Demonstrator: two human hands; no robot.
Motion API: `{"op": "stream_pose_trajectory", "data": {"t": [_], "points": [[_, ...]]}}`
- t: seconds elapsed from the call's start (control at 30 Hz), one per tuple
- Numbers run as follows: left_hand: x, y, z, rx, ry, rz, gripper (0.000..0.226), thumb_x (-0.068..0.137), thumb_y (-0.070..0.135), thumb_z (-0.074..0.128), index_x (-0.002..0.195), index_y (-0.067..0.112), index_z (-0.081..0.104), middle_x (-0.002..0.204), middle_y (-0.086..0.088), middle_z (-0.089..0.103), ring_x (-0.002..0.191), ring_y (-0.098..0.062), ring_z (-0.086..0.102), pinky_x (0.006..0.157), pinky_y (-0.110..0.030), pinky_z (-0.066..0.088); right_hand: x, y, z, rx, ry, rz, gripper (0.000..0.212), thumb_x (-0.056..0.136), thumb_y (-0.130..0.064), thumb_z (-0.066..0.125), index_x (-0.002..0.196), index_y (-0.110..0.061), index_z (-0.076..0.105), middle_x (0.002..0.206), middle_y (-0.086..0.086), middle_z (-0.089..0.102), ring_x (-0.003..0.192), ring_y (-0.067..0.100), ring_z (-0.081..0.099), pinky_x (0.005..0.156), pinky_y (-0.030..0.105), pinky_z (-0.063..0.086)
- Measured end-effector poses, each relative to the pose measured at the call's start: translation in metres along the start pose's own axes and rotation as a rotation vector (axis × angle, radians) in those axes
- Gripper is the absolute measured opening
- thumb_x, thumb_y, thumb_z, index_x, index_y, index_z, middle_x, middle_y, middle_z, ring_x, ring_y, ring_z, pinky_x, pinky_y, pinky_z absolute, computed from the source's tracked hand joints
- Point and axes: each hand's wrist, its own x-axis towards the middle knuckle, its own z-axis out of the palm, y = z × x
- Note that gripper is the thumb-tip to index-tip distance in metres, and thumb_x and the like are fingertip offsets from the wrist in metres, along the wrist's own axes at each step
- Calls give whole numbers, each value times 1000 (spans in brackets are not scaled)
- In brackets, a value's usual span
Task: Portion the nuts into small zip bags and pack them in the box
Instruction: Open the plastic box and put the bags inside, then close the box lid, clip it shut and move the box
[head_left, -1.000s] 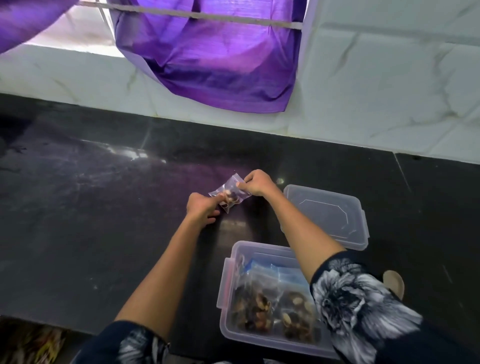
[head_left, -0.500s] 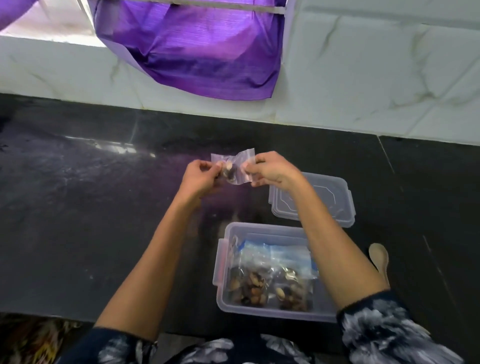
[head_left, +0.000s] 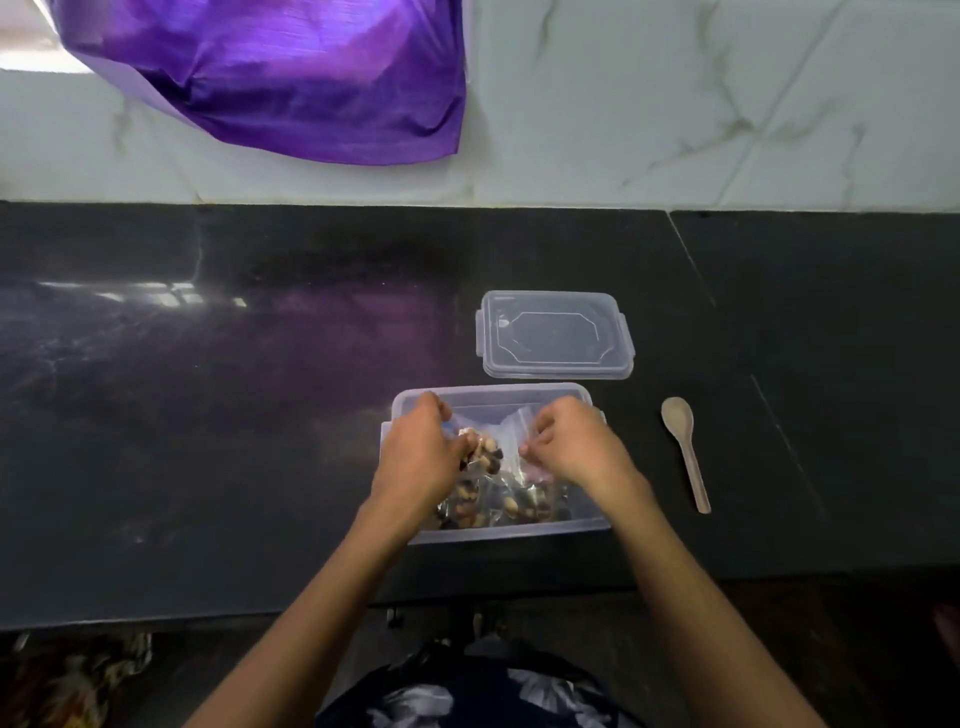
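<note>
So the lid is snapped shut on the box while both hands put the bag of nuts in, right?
Not quite. The head view shows the lid lying off the box, on the counter just behind it. The box is open, and the left hand and right hand are inside it with the bag of nuts.

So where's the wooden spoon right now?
The wooden spoon lies on the dark counter, just right of the clear box, below the loose lid.

Bare forearms; dark garment (head_left: 483, 696), pale floral print.
</note>
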Motion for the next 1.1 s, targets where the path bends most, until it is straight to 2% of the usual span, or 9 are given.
{"op": "stream_pose_trajectory", "data": {"t": [0.13, 0.23, 0.3, 0.37, 0.47, 0.63, 0.73, 0.83, 1.1], "points": [[-9, 7, 12, 350, 125, 85, 22, 93, 9, 51, 115, 7, 48, 108, -13, 64, 95, -29, 59, 72, -36, 46, 1, -6, 14, -107, 85, 14, 24, 87, -18, 67, 109, -10, 63, 94, 7, 66, 80, 17, 62, 70, 30, 51], [-24, 10, 5, 412, 213, 203, 24, 94, 8, 51, 118, 10, 51, 122, -6, 56, 99, -27, 55, 69, -32, 39, -13, -8, 9, -218, 208, -58, 35, 88, -14, 65, 121, -14, 54, 112, 6, 61, 89, 19, 58, 68, 26, 43], [-27, 9, -3, 412, 214, 373, 34, 93, 10, 56, 127, 12, 53, 135, -2, 50, 113, -25, 54, 80, -33, 43, -22, -7, 3, -272, 306, -218, 41, 87, -10, 65, 125, -18, 53, 119, 2, 58, 100, 20, 59, 74, 28, 46], [-22, 6, -6, 466, 64, 477, 48, 92, 9, 58, 139, 15, 46, 149, -5, 39, 133, -24, 41, 101, -33, 36, -23, -4, 0, -320, 253, -371, 45, 87, -6, 63, 129, -22, 54, 125, -3, 57, 104, 16, 59, 82, 24, 44], [-9, 1, 0, 630, -211, 321, 63, 93, 10, 56, 149, 17, 27, 159, -12, 17, 147, -28, 14, 116, -39, 17, -20, -8, 1, -451, -21, -371, 47, 90, -5, 57, 134, -20, 52, 137, 2, 51, 117, 21, 54, 95, 29, 42], [-4, -3, 12, 633, -326, 208, 71, 94, 8, 55, 152, 18, 14, 160, -16, 3, 146, -34, 15, 115, -41, 23, -3, -29, 2, -454, -445, 67, 47, 100, -33, 44, 142, -14, 35, 143, 9, 40, 131, 26, 40, 107, 36, 32], [-3, -1, 17, 566, -366, 184, 71, 93, 7, 56, 151, 19, 17, 159, -15, 12, 143, -34, 26, 112, -43, 31, -1, -25, 4, -380, -336, 76, 38, 101, -25, 41, 137, -15, 40, 139, 9, 45, 126, 26, 44, 104, 36, 35], [2, -4, 15, 402, -350, 138, 66, 88, 6, 60, 145, 20, 31, 149, -7, 28, 133, -28, 40, 106, -39, 38, 4, -20, 7, -347, -381, 118, 43, 101, -32, 40, 140, -15, 37, 140, 8, 44, 128, 26, 43, 107, 35, 33], [-5, -3, 10, 335, -325, 128, 75, 86, 6, 64, 148, 21, 25, 151, -4, 30, 136, -24, 35, 111, -39, 34, -1, -9, 9, -386, -340, -48, 53, 97, -40, 44, 143, -13, 35, 144, 10, 40, 132, 29, 39, 109, 38, 30]]}}
